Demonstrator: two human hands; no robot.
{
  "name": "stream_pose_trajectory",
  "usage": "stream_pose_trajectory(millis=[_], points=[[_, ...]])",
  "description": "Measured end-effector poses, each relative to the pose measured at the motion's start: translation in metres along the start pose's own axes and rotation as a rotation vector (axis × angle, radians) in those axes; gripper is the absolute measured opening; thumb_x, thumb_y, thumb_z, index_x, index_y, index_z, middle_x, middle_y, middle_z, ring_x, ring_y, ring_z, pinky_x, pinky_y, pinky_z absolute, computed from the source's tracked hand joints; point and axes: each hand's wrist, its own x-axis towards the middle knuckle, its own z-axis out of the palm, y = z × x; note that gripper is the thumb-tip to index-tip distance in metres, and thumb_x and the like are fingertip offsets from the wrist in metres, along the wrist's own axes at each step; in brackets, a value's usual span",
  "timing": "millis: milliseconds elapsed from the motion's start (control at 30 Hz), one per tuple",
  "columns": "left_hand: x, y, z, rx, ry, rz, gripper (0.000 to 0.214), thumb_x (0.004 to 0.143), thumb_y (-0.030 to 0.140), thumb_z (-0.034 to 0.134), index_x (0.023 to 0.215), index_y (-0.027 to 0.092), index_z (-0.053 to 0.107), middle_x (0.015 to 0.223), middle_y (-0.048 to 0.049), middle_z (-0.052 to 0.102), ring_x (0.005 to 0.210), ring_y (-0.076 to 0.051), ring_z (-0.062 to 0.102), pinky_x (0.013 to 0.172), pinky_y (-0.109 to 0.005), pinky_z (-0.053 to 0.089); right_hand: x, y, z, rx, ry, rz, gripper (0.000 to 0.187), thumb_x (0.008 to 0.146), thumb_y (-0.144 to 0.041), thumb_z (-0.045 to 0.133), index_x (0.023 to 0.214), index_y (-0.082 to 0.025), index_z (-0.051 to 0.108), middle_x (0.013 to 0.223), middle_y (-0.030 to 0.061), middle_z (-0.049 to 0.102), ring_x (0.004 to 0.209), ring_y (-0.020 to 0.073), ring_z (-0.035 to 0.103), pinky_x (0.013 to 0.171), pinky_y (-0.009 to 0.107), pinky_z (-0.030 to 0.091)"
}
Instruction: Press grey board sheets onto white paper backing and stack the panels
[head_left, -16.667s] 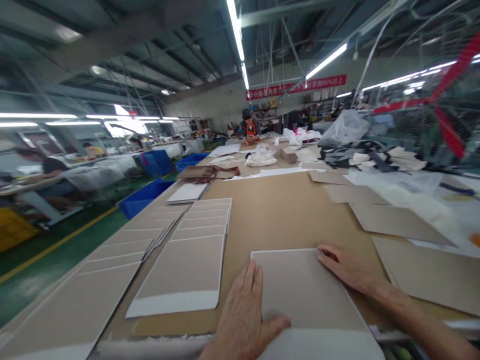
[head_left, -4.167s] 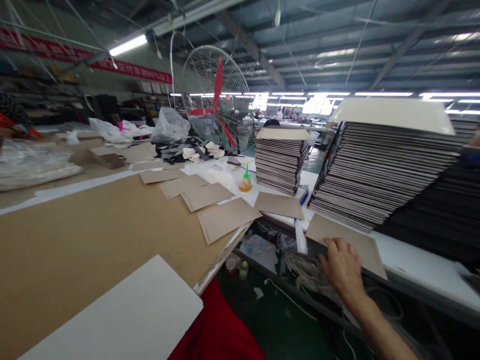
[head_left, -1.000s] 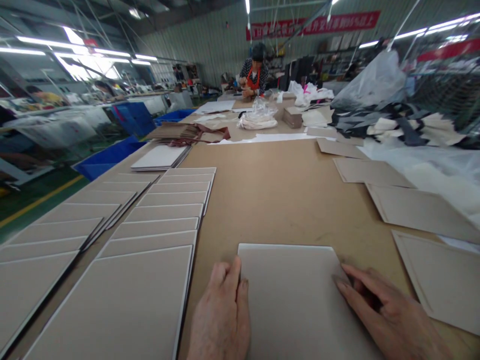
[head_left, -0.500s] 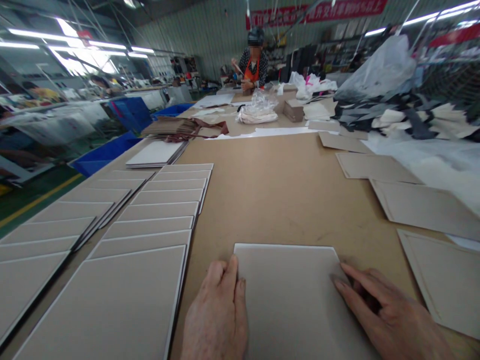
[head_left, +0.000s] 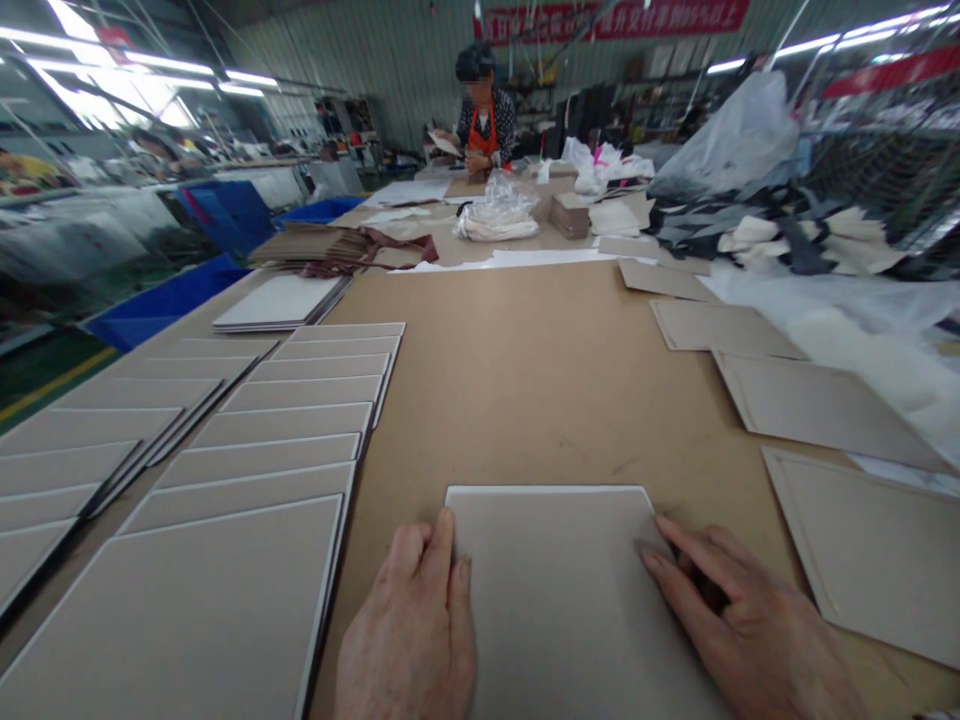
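A flat beige panel (head_left: pixel 555 600) with a thin white far edge lies on the brown table in front of me. My left hand (head_left: pixel 412 625) grips its left edge, the thumb on top and the fingers pressed together along the side. At the opposite edge, my right hand (head_left: pixel 739 610) pinches the panel near its far right corner between thumb and forefinger. The panel's near end runs out of view. Left of my left hand, overlapping beige panels with white edges (head_left: pixel 225 590) form a long row, and a second such row (head_left: pixel 82 430) lies beyond it.
Loose beige sheets (head_left: pixel 870 550) are strung along the table's right side. A stack of pale boards (head_left: pixel 277 302), brown pieces (head_left: pixel 322 245) and a clear plastic bag (head_left: pixel 499 210) sit farther off. Dark scraps (head_left: pixel 787 235) are heaped at right. A person in an orange apron (head_left: pixel 480 130) stands at the far end.
The view has shifted slightly, so the table and both hands appear farther left. My hands keep the same hold on the panel. The far person now holds up a pale sheet.
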Motion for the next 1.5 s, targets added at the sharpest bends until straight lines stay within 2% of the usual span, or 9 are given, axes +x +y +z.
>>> stream_pose_trajectory(millis=[100,267,500,667,767,933,1167,1333,1500], points=[[0.001,0.0,0.001,0.012,0.026,0.022,0.043,0.098,0.028,0.027,0.132,0.013,0.049,0.107,-0.0085,0.056,0.097,-0.02,0.063,0.085,-0.036,0.054,0.0,-0.003,0.001,-0.006,0.024,-0.002,0.047,0.093,-0.062,0.043,0.119,-0.031,0.066,0.099,0.0008,0.068,0.081,0.0209,0.068,0.072,0.036,0.057],[0.0,0.0,0.003,0.037,0.057,0.032,0.041,0.098,0.026,0.028,0.13,0.012,0.05,0.104,-0.0076,0.055,0.092,-0.02,0.063,0.082,-0.036,0.055,-0.001,-0.003,0.001,-0.043,0.063,-0.023,0.045,0.093,-0.06,0.043,0.117,-0.031,0.067,0.099,0.0007,0.068,0.081,0.0211,0.069,0.063,0.033,0.056],[-0.001,0.001,0.007,0.044,0.096,0.008,0.038,0.099,0.027,0.031,0.128,0.014,0.051,0.104,-0.0078,0.054,0.092,-0.021,0.063,0.079,-0.035,0.055,-0.001,-0.006,0.003,-0.084,0.081,-0.024,0.049,0.094,-0.061,0.038,0.117,-0.028,0.066,0.1,0.0016,0.068,0.079,0.0229,0.069,0.074,0.041,0.057],[-0.002,0.005,0.005,0.016,0.051,-0.038,0.038,0.098,0.025,0.032,0.129,0.015,0.051,0.104,-0.0087,0.055,0.092,-0.022,0.063,0.077,-0.035,0.055,0.001,0.005,0.006,-0.125,0.082,-0.09,0.044,0.092,-0.062,0.044,0.116,-0.032,0.064,0.095,-0.0005,0.069,0.068,0.0197,0.069,0.053,0.032,0.056],[-0.003,0.005,0.004,-0.033,0.063,-0.042,0.037,0.098,0.025,0.033,0.128,0.015,0.052,0.104,-0.0091,0.057,0.094,-0.022,0.063,0.078,-0.036,0.054,0.002,0.013,0.011,-0.145,0.138,-0.124,0.047,0.091,-0.064,0.043,0.115,-0.03,0.065,0.088,0.0003,0.068,0.064,0.0195,0.069,0.049,0.031,0.055],[-0.006,0.001,0.007,-0.154,0.125,-0.063,0.034,0.098,0.027,0.035,0.126,0.018,0.052,0.107,-0.0083,0.058,0.094,-0.02,0.064,0.081,-0.036,0.054,0.001,0.016,0.016,-0.182,0.153,-0.165,0.044,0.094,-0.06,0.041,0.118,-0.031,0.062,0.096,-0.0001,0.069,0.068,0.02,0.07,0.047,0.031,0.054],[-0.003,0.001,0.008,-0.096,0.132,-0.015,0.033,0.097,0.024,0.035,0.123,0.017,0.054,0.103,-0.0082,0.057,0.094,-0.021,0.062,0.079,-0.036,0.055,-0.003,0.018,0.018,-0.197,0.159,-0.186,0.047,0.095,-0.058,0.039,0.124,-0.028,0.061,0.108,0.004,0.067,0.083,0.0237,0.07,0.054,0.032,0.056],[-0.004,0.005,0.005,-0.053,0.109,-0.022,0.031,0.097,0.021,0.037,0.121,0.016,0.055,0.105,-0.0083,0.054,0.099,-0.022,0.059,0.084,-0.037,0.053,-0.002,0.006,0.013,-0.12,0.148,-0.159,0.046,0.095,-0.059,0.039,0.117,-0.028,0.065,0.102,0.0025,0.064,0.07,0.018,0.069,0.052,0.029,0.056],[-0.002,0.007,0.002,-0.011,0.146,0.044,0.028,0.096,0.015,0.04,0.115,0.021,0.06,0.1,-0.0055,0.057,0.096,-0.021,0.056,0.085,-0.035,0.051,0.001,-0.001,0.01,-0.073,0.151,-0.334,0.035,0.099,-0.046,0.039,0.114,-0.031,0.067,0.099,0.0005,0.062,0.068,0.0149,0.067,0.053,0.026,0.055]])
